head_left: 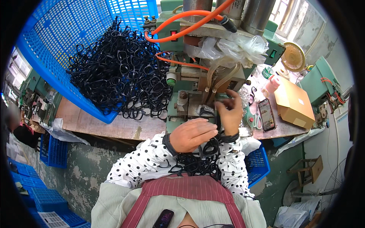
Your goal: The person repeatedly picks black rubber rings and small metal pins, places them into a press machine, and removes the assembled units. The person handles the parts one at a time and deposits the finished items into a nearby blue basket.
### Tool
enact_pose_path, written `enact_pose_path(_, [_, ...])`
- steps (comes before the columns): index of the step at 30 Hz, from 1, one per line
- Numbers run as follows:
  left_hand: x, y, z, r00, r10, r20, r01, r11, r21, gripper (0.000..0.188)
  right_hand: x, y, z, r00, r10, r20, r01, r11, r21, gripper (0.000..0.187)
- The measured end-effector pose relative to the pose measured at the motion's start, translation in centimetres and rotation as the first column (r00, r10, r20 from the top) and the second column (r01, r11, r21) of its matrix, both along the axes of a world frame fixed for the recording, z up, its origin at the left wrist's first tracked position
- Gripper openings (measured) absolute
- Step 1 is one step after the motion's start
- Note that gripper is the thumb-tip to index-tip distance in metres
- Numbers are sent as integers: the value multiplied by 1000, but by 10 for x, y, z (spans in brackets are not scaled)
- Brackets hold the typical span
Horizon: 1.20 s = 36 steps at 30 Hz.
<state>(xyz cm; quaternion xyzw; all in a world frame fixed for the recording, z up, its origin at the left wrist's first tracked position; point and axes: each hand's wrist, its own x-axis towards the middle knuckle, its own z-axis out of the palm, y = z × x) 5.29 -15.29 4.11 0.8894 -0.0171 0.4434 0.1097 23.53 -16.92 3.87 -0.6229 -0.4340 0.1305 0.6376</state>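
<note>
My left hand [193, 135] is in front of the press machine [195, 79], its fingers together and pointing right. Whatever lies under those fingers is hidden. My right hand [230, 114] is beside the machine's tooling, thumb and fingers bent with a gap between them and nothing visible in it. A small black piece [206, 111] rests on the metal work plate, between the hands and the tubes. Below my hands, several black looped pieces [195, 161], shaped somewhat like glasses frames, are heaped over my lap.
On the left, a big blue basket [57, 72] tips toward the table, with a heap of black looped pieces [121, 72] spilling out. Right of the machine are scissors [257, 117], a phone [267, 114] and a cardboard box [292, 102]. Orange hoses [190, 13] arch overhead.
</note>
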Motion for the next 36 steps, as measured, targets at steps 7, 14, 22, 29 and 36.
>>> enact_pose_path(7, [2,10,-11,997,-49,-52,49,999,-9,47,96,-17,-84,893,-218,393,351,884,-308,24])
enact_pose_path(14, [2,9,-11,997,-40,-73,40,999,6,47,90,-19,-106,684,-239,689,360,933,-34,12])
enact_pose_path(22, [-36,44,-9,900,430,64,-433,900,42,41,84,-27,-104,879,-334,339,371,928,-46,7])
enact_pose_path(29, [-72,138,-101,241,916,-320,-969,244,-31,30,82,-18,-106,883,-311,351,364,927,-93,7])
enact_pose_path(36, [-109,91,-112,295,940,-174,-932,323,165,21,83,-23,-101,889,-321,326,361,930,-70,6])
